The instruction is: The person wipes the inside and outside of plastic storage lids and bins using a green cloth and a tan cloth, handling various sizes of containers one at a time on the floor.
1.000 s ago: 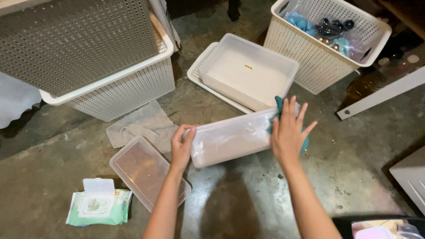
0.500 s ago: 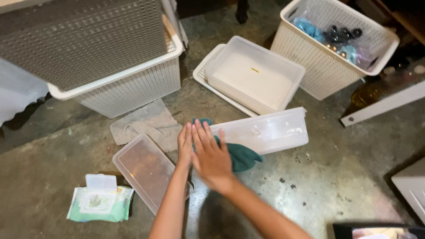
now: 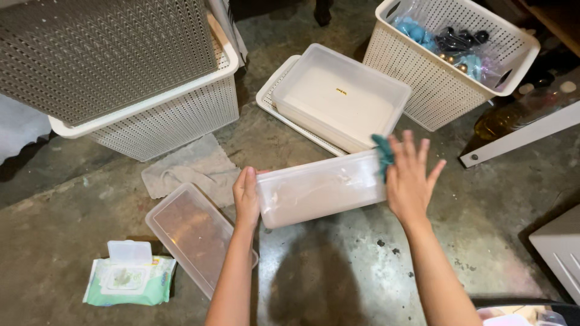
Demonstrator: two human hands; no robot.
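At the far left of the concrete floor [image 3: 78,199] we see a green pack of wet wipes [image 3: 128,282] with a white flip lid, lying flat. Behind it stands a large grey perforated basket [image 3: 163,115], and a crumpled grey rag [image 3: 193,167] lies on the floor just in front of it. A clear rectangular lid [image 3: 192,232] rests beside the rag, near our left forearm.

Our left hand [image 3: 247,197] is clamped on the left end of a clear rectangular plastic container [image 3: 320,189], thumb on the near side and fingers curled over the rim. We hold this container on its side, just above the floor in the middle of the scene.

Behind it sits a second clear container [image 3: 341,96], open side up, resting on a white tray [image 3: 273,96].

Our right hand [image 3: 411,178] is spread flat with fingers apart, pressing a teal cloth [image 3: 382,156] against the right end of the held container.

At the far right a white perforated basket [image 3: 423,72] holds blue and black items in clear bags [image 3: 450,45].
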